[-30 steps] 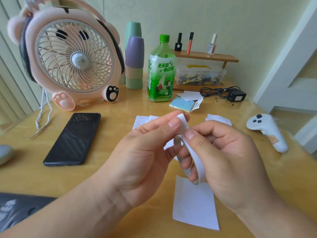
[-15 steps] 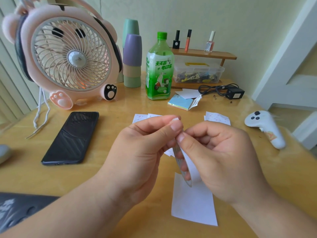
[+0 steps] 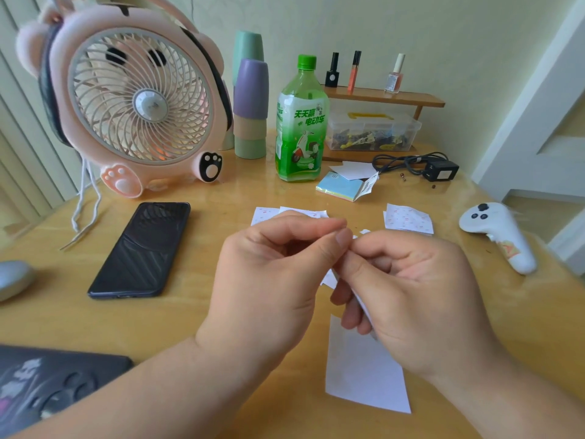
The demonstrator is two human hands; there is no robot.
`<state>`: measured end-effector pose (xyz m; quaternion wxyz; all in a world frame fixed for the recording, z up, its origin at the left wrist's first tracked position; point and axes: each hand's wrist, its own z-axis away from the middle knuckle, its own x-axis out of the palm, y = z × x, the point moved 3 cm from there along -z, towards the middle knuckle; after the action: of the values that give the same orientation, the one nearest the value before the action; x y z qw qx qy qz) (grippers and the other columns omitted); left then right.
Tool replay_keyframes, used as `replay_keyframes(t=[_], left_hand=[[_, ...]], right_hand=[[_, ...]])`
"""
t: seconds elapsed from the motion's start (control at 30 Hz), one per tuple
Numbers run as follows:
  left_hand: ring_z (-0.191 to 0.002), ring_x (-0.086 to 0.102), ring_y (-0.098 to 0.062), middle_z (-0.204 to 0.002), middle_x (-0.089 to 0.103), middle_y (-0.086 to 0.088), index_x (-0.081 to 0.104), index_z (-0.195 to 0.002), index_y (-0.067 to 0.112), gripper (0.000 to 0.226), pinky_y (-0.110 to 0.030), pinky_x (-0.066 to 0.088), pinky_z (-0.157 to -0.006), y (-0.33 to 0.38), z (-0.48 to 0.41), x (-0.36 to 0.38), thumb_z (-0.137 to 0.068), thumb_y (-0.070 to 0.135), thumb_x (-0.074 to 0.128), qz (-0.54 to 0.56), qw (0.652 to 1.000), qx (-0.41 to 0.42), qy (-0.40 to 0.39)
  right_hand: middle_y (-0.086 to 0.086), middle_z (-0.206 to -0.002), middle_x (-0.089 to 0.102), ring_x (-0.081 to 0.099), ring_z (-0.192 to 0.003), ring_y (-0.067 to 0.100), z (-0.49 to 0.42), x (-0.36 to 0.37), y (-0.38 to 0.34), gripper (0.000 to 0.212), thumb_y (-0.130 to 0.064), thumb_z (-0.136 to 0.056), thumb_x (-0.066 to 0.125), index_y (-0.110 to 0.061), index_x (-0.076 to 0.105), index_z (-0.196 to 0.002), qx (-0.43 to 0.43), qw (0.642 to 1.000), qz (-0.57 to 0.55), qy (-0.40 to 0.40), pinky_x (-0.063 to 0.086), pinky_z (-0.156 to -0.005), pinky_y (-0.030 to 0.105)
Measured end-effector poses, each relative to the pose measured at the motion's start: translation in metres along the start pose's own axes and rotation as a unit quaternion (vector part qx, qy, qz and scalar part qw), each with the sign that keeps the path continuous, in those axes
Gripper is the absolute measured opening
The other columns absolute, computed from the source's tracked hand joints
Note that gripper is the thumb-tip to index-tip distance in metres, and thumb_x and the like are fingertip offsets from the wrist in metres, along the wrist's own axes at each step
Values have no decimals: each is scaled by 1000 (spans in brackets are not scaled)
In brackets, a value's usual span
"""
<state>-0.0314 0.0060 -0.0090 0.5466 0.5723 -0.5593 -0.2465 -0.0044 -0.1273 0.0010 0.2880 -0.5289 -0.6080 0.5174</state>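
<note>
Over the wooden table (image 3: 190, 318), in front of the pink fan (image 3: 139, 103), the two hands have drawn tighter together than a second ago. The left hand (image 3: 272, 280) pinches thumb to forefinger on the tape's end (barely showing now). The right hand (image 3: 411, 296) curls its fingers round the roll. Above the sheet of paper (image 3: 364, 381), the roll of tape (image 3: 363, 307) is now only a thin white edge, where earlier its ring was plain.

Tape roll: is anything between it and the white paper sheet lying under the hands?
Nothing visible is. The left hand and right hand both hold the tape roll directly, just above the white paper sheet on the table. The right hand's curled fingers hide most of the roll.
</note>
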Motion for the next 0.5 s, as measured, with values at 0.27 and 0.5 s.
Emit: replay_keyframes(t=[0.27, 0.5], left_hand=[[-75, 73, -12, -77, 78, -1, 81, -74, 15, 12, -21, 58, -72, -3, -2, -2, -80, 5, 81, -56, 992, -89, 66], [-57, 60, -14, -64, 68, -1, 79, -76, 11, 8, -30, 50, -63, -20, -21, -18, -84, 9, 80, 23, 971, -208, 118]], right_hand=[[9, -46, 36, 34, -46, 28, 1, 4, 2, 42, -11, -92, 66, -3, 50, -54, -226, 942, 246, 31, 29, -44, 41], [-7, -56, 37, 33, -54, 15, 12, 13, -11, 17, -12, -89, 68, -13, 71, -72, -338, 880, 332, 7, 36, -47, 33]])
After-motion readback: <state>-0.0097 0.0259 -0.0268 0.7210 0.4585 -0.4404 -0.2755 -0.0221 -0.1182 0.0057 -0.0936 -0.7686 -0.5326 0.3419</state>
